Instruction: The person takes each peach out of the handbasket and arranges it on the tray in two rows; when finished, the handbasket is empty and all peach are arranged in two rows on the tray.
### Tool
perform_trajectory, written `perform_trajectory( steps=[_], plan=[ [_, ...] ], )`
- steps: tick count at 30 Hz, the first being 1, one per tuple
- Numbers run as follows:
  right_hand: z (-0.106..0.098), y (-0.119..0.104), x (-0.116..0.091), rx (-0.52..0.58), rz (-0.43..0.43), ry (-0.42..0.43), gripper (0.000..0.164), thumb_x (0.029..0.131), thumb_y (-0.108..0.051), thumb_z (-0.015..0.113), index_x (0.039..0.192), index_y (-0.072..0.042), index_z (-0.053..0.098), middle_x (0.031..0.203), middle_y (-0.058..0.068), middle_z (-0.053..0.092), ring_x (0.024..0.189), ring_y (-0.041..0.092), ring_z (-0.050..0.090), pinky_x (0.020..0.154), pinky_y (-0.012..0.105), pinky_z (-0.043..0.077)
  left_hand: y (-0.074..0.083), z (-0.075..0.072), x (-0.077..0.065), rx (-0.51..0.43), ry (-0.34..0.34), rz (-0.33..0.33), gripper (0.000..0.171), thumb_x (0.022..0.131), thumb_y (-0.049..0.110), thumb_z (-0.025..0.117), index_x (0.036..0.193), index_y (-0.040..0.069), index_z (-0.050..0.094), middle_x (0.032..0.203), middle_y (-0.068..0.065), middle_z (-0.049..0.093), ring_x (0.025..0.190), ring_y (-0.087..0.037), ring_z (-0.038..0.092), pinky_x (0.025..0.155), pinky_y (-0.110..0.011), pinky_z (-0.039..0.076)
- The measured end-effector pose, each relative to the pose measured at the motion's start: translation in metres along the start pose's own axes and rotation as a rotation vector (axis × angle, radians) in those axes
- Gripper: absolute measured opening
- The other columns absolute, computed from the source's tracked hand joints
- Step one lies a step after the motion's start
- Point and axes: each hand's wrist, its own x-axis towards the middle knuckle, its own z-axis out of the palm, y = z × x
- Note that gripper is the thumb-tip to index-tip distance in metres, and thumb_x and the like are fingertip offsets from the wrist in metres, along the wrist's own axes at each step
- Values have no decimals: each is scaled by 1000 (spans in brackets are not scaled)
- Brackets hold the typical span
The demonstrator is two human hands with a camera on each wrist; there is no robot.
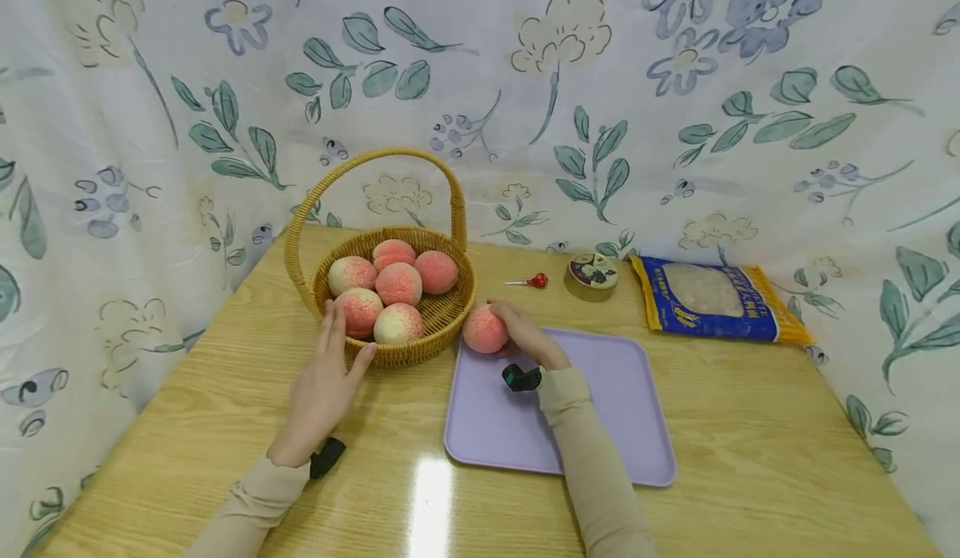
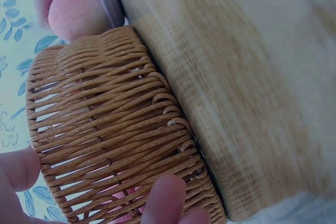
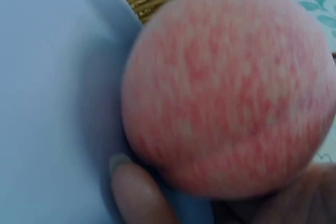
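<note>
A round wicker basket (image 1: 447, 325) with a tall arched handle holds several pink and cream peaches (image 1: 398, 284). My left hand (image 1: 322, 391) is at the basket's near left side, fingers fairly straight and thumb spread. In the left wrist view, the thumb (image 2: 18, 170) touches the rim and a fingertip (image 2: 167, 195) lies against the woven wall. My right hand (image 1: 528, 337) grips another peach (image 1: 485, 330) at the far left corner of the lilac tray (image 1: 502, 425), close beside the basket. In the right wrist view, the thumb (image 3: 137, 192) is at this peach's lower side; the other fingers are mostly hidden.
Behind the tray, a red lollipop (image 1: 537, 281) lies on the wooden table (image 1: 750, 441) beside a round tin (image 1: 592, 276) with a patterned lid. Further right is a blue and yellow packet (image 1: 708, 300). Floral cloth (image 1: 480, 83) hangs along the table's back.
</note>
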Motion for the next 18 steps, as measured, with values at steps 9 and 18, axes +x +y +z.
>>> perform_trajectory(
  steps=[9, 18],
  plan=[
    [5, 1, 0, -85, -37, 25, 57, 105, -41, 27, 147, -5, 42, 159, 16, 28, 138, 34, 38, 109, 50, 37, 0, -1, 1, -5, 1, -9, 78, 102, 50, 38, 157, 13, -3, 164, -14, 3, 42, -17, 36, 41, -30, 31],
    [-11, -12, -5, 106, -46, 111, 49, 104, -33, 43, 143, -3, 44, 142, 21, 50, 127, 36, 52, 94, 44, 52, 0, 0, 1, 3, -8, -13, 79, 102, 50, 39, 157, 11, -1, 164, -15, 4, 42, -17, 37, 41, -31, 32]
  ],
)
